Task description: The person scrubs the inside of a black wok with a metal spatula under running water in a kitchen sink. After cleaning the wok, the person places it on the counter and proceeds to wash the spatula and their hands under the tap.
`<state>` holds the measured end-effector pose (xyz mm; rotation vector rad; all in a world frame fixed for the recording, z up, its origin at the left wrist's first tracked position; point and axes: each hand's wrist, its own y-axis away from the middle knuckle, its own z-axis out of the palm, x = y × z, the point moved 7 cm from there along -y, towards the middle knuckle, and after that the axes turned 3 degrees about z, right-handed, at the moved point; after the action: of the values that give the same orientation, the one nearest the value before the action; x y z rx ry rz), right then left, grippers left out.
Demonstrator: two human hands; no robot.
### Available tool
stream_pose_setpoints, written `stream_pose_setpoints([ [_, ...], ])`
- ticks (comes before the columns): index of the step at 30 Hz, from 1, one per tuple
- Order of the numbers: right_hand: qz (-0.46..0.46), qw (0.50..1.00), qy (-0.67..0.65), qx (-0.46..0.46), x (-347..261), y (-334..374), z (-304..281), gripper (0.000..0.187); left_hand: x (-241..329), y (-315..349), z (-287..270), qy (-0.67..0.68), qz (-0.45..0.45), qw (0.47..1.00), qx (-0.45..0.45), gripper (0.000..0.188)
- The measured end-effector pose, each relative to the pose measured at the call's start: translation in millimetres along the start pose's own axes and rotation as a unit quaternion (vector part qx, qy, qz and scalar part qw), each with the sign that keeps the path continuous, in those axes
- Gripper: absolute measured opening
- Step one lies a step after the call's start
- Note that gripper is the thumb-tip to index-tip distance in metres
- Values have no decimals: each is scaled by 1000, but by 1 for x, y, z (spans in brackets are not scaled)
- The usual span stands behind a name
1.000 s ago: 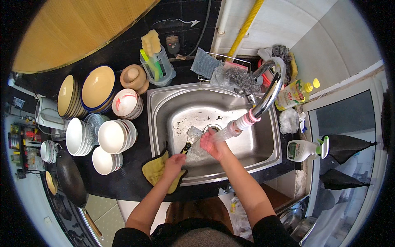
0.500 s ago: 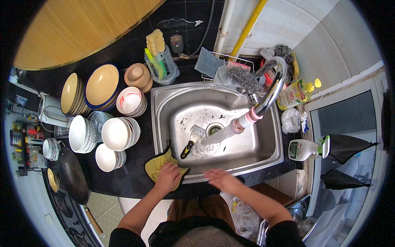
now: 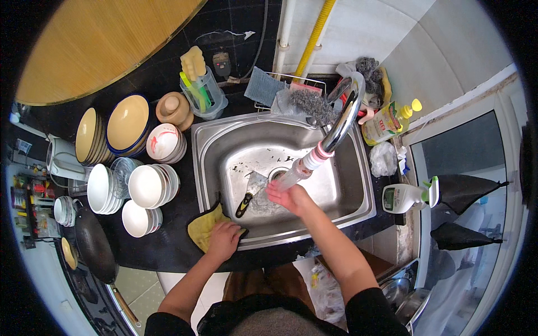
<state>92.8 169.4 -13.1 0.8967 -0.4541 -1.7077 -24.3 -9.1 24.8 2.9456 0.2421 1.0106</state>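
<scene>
My right hand (image 3: 289,197) is over the steel sink (image 3: 342,215), open under the clear stream from the faucet (image 3: 350,120), palm turned up and fingers stretched. Its faucet extension (image 3: 302,168) has a pink and white collar. Beside the drain, partly in the wet area, lies a scraper (image 3: 245,205) with a black and yellow handle and a flat blade. At the sink's front left corner, my left hand (image 3: 225,239) presses on a yellow cloth (image 3: 203,227) with dark edging, fingers bent over it. The cloth lies across counter and rim.
Stacks of white bowls (image 3: 147,185) and cream bowls (image 3: 128,123) crowd the left counter, with a wok (image 3: 94,243) beyond. Behind the sink are a wire rack (image 3: 263,106) with scouring pads and a clear utensil holder (image 3: 210,101). A dish soap bottle (image 3: 384,126) and spray bottle (image 3: 402,199) stand right.
My right hand has moved from the sink's front edge forward into the water stream. My left hand stays on the cloth. The whole view has shifted slightly.
</scene>
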Motion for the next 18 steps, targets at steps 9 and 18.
stream_pose_setpoints([
  [9,-17,997,11,-75,7,-14,25,30,-31,-32,60,539,-307,784,40,22],
  [18,-39,851,523,-32,58,69,-82,36,-40,-21,76,472,-334,816,21,20],
])
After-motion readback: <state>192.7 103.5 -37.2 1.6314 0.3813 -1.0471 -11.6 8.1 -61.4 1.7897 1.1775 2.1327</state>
